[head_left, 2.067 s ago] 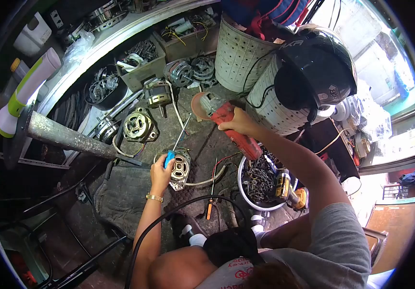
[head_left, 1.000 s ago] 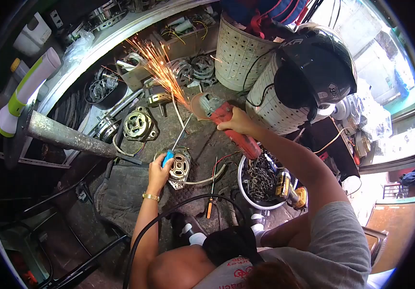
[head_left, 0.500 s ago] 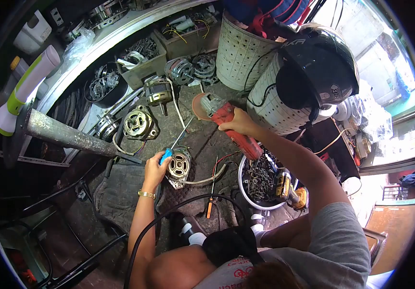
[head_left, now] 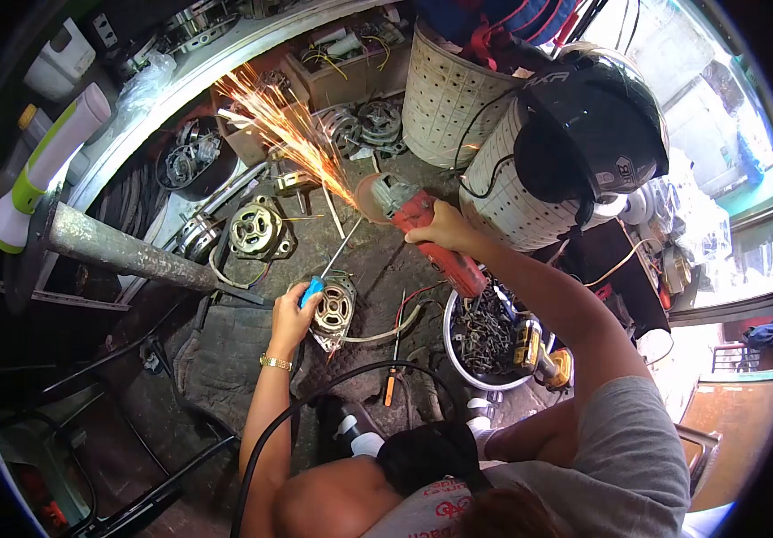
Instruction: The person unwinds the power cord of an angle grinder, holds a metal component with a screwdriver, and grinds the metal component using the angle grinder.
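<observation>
My left hand is closed on the blue handle of a screwdriver, whose thin shaft points up and right. The shaft's tip meets the disc of a red angle grinder. Around the grinder's body, my right hand is wrapped. Orange sparks fly from the disc toward the upper left. Just right of my left hand lies a round metal motor part with a pale cable. Another motor part rests farther up and left.
A bowl of screws stands at the right with a yellow drill on it. An orange-handled screwdriver lies on the floor. Perforated white drums, a black helmet and parts boxes stand behind. A black cable arches over my left forearm.
Sparks stream from the disc again, after none half a second ago. Since the earliest frame my left hand has shifted slightly left, and the screwdriver's tip has come up against the disc.
</observation>
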Demonstrator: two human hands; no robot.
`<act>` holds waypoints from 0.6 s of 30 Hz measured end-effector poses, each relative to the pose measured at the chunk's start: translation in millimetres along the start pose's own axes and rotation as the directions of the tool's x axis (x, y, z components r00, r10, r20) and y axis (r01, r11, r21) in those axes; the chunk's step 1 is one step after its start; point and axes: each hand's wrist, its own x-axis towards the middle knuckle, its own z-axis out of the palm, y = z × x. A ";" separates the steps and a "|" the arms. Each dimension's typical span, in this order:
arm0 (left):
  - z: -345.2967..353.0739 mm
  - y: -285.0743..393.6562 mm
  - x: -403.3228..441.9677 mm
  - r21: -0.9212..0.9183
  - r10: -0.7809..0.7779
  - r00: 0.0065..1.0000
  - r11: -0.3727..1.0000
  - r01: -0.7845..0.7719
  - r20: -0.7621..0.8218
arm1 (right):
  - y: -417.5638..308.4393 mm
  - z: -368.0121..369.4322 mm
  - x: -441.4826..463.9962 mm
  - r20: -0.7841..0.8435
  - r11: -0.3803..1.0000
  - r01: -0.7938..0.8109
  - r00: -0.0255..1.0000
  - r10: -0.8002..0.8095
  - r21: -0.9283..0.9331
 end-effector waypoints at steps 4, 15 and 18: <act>-1.6 6.2 -0.8 -0.008 -0.012 1.000 1.000 0.012 0.011 | 7.9 3.4 4.7 0.022 1.000 0.007 1.000 -0.008 0.022; 3.4 -9.9 -5.1 -0.060 -0.065 0.998 0.996 0.066 0.018 | 4.7 -1.8 5.3 -0.015 0.999 -0.044 0.999 0.044 0.004; 3.6 -8.4 -3.9 -0.035 -0.059 0.998 0.998 0.059 0.003 | 5.0 -4.2 3.4 -0.022 0.999 -0.030 0.999 0.031 0.037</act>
